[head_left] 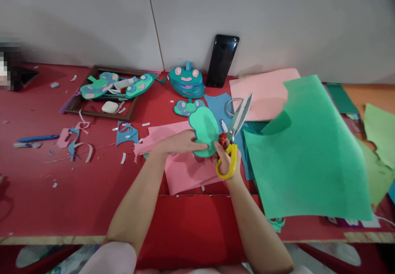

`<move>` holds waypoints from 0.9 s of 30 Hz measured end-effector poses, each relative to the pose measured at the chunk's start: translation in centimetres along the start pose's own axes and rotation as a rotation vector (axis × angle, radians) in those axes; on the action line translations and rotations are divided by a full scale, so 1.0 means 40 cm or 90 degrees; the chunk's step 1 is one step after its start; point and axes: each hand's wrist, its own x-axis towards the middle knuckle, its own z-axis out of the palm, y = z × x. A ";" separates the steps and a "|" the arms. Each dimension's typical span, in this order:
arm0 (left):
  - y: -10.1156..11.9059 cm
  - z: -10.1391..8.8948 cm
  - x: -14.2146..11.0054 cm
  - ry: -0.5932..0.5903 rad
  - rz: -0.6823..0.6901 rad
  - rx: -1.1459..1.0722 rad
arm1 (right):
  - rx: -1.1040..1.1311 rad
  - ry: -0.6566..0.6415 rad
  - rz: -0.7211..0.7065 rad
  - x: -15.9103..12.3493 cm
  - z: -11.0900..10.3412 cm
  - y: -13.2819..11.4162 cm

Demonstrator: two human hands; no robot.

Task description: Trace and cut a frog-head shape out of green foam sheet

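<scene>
My left hand (180, 142) pinches a green foam cut-out (203, 129) with rounded lobes, held just above the red table (77, 191). Beside it on the right, my right hand (226, 159) grips yellow-handled scissors (236, 128); their blades point up and away and are nearly together, clear of the cut-out. A large green foam sheet (311, 154) with a bite cut from its left edge lies to the right of the scissors. Pink foam sheets (185, 167) lie under both hands.
A black phone (221, 60) leans on the wall. Finished frog-face shapes (187, 80) are stacked near it; more lie in a brown frame (101, 111) with a white earbud case (110, 107). Blue and pink scraps (75, 140), a blue pen (38, 138) and a pink sheet (265, 91) surround them.
</scene>
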 end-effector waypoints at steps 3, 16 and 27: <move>0.001 0.001 0.004 0.025 -0.012 0.050 | -0.012 -0.005 -0.030 0.004 -0.004 0.010; 0.001 0.017 0.027 0.105 0.045 -0.039 | -0.028 -0.004 -0.076 0.008 -0.007 0.013; 0.006 0.023 0.030 0.126 0.019 -0.063 | -0.059 0.022 -0.072 0.000 0.004 -0.009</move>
